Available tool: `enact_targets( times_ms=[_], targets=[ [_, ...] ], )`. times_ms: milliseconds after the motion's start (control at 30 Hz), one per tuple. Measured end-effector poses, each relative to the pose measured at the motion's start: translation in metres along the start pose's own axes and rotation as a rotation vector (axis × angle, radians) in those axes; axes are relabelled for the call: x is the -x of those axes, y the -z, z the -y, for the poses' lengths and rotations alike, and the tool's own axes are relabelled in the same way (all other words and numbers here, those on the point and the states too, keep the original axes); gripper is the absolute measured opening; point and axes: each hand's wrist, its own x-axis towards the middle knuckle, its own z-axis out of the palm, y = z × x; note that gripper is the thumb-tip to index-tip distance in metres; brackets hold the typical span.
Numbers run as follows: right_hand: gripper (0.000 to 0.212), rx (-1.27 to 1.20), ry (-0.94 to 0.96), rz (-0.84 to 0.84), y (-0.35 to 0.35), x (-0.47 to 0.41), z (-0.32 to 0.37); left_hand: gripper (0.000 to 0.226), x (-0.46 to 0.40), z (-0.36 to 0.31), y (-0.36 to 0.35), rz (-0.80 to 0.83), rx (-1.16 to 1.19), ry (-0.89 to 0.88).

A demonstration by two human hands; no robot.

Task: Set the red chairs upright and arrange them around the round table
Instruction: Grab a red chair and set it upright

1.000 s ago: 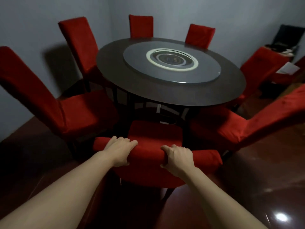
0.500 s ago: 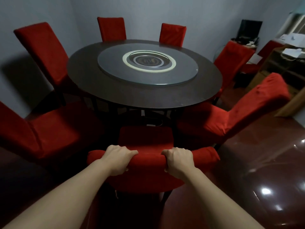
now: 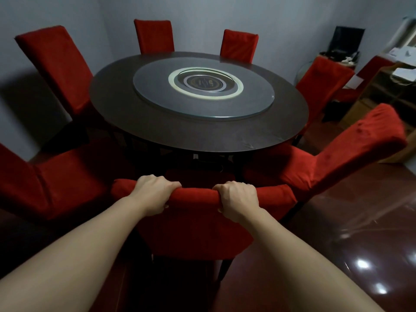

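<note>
No writing is legible. The left hand (image 3: 155, 193) and right hand (image 3: 238, 200) grip the upright red fabric-covered chair (image 3: 195, 221) at the dark round wooden table's (image 3: 202, 131) near edge.

Red chairs ring the round bench (image 3: 157, 131) closely: the near chair (image 3: 195, 221) stands at its front edge, flanked by a chair at the left (image 3: 56, 176) and one at the right (image 3: 326, 163), with only narrow gaps between their seats. Behind the near chair the glossy floor (image 3: 337, 255) lies open. A wooden shelf (image 3: 382, 102) crowds the far right corner
</note>
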Motion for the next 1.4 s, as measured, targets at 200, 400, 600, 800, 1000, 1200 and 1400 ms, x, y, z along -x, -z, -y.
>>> enact_targets(
  times_ms=[200, 400, 600, 800, 1000, 1200, 1400],
  targets=[
    [0.039, 0.008, 0.015, -0.021, 0.001, -0.002, -0.003, 0.048, -0.002, 0.002, 0.001, -0.015, 0.024, 0.003],
    [0.048, 0.017, 0.012, 0.028, -0.007, 0.014, 0.001, 0.047, 0.013, -0.001, -0.013, -0.01, 0.052, -0.035],
    [0.052, 0.047, -0.015, 0.124, -0.017, 0.04, 0.013, 0.045, 0.039, -0.015, -0.026, 0.032, 0.053, -0.044],
    [0.052, 0.038, -0.057, 0.125, -0.03, 0.059, 0.023, 0.046, 0.058, -0.026, -0.038, 0.026, 0.061, -0.032],
    [0.049, 0.118, -0.097, 0.075, -0.035, 0.072, 0.008, 0.07, 0.064, -0.01, -0.044, 0.029, 0.093, -0.048],
    [0.032, 0.105, -0.113, -0.033, -0.04, 0.067, -0.002, 0.061, 0.055, -0.02, -0.048, -0.07, 0.067, -0.035],
    [0.031, 0.107, -0.054, -0.035, -0.04, 0.06, -0.017, 0.059, 0.05, -0.029, -0.045, -0.09, 0.092, -0.013]
  ],
)
